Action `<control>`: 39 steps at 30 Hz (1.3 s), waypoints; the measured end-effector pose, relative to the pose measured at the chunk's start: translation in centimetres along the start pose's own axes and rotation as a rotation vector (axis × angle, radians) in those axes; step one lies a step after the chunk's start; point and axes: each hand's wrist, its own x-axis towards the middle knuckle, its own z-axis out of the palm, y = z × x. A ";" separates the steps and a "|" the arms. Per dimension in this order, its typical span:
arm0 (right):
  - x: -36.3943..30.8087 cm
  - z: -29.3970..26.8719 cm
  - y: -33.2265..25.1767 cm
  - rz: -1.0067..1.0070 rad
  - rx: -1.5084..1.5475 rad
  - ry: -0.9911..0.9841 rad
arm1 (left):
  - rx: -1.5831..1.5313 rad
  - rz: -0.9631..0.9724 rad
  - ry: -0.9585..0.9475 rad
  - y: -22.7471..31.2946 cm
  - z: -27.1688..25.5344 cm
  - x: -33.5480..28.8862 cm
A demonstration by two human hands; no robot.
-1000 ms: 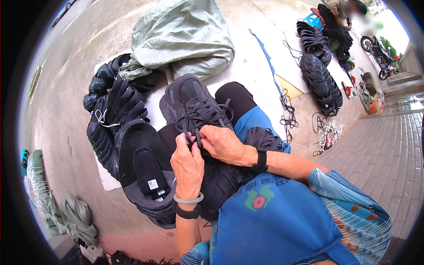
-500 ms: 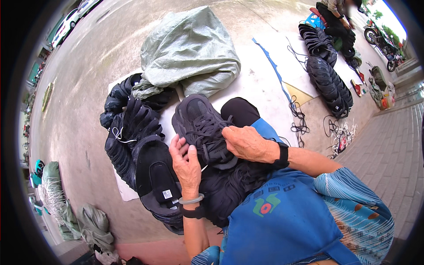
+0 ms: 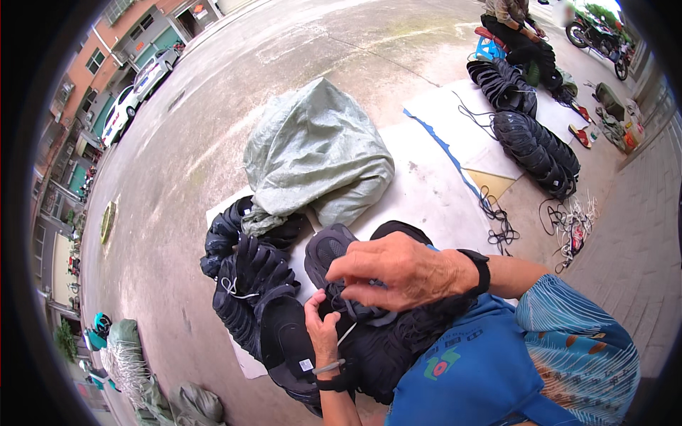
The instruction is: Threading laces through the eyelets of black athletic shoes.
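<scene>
A black lace-up sneaker lies on my lap, its mesh toe pointing away from me. My right hand is raised over its laces with the fingers curled, hiding most of the shoe. What those fingers grip cannot be made out. My left hand rests against the sneaker's left side, thumb apart from the fingers, holding nothing. A thin white strip shows beside the left thumb. Black shoe parts heap up on my lap under the sneaker. Left of my left hand, an open black shoe shows its insole and a white label.
Rows of nested black shoes stand to the left. A grey-green woven sack sits beyond the sneaker on a white sheet. More stacked shoes, loose black laces and a seated person are at the right.
My right hand has lifted off the laces toward the camera and now covers much of the shoe. The left hand stays beside it. The view has tilted up, showing more background.
</scene>
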 end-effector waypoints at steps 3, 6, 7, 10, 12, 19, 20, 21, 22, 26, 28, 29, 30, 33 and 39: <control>2.9 -2.2 -3.2 -0.156 0.468 -0.001 | -0.014 0.038 -0.022 -0.4 0.4 0.5; 4.5 -3.6 -5.8 -0.372 0.842 -0.209 | 0.247 0.242 0.005 -1.3 -0.1 -0.1; 4.9 -3.9 -5.5 -0.426 0.953 -0.231 | 0.348 0.278 0.015 -2.0 -0.1 -0.1; 6.3 -3.0 -3.6 -0.801 1.208 -0.072 | 0.653 0.386 0.004 -3.6 0.4 0.3; 7.5 -3.0 -1.7 -0.963 1.194 -0.002 | 0.869 0.438 -0.035 -4.3 0.5 0.8; 4.5 -3.2 4.7 -0.877 1.431 0.264 | 1.028 0.386 -0.179 -1.0 2.2 3.1; 5.0 -2.5 5.1 -0.862 1.462 0.298 | 1.041 0.364 -0.207 -1.4 1.9 3.2; 5.4 -2.9 6.5 -0.859 1.502 0.319 | 1.035 0.357 -0.185 -2.0 1.2 3.2; 6.7 -2.8 7.6 -0.860 1.546 0.335 | 1.033 0.350 -0.157 -2.4 0.6 3.3; 5.0 -2.1 8.5 -0.877 1.767 0.366 | 0.997 0.337 -0.189 -3.2 0.6 2.7; 4.8 -2.1 9.4 -0.934 1.845 0.341 | 0.979 0.327 -0.177 -3.0 0.9 3.5; 4.6 -2.0 9.6 -0.955 1.875 0.335 | 0.997 0.323 -0.161 -3.2 0.9 3.8; 4.0 -1.9 9.4 -0.965 1.904 0.329 | 1.000 0.306 -0.166 -3.0 1.2 3.6; 2.2 -2.5 8.6 -0.971 1.952 0.312 | 0.987 0.302 -0.197 -2.3 1.7 3.9; 2.6 -5.8 7.0 -0.916 1.870 0.269 | 0.987 0.315 -0.156 -1.7 1.7 3.9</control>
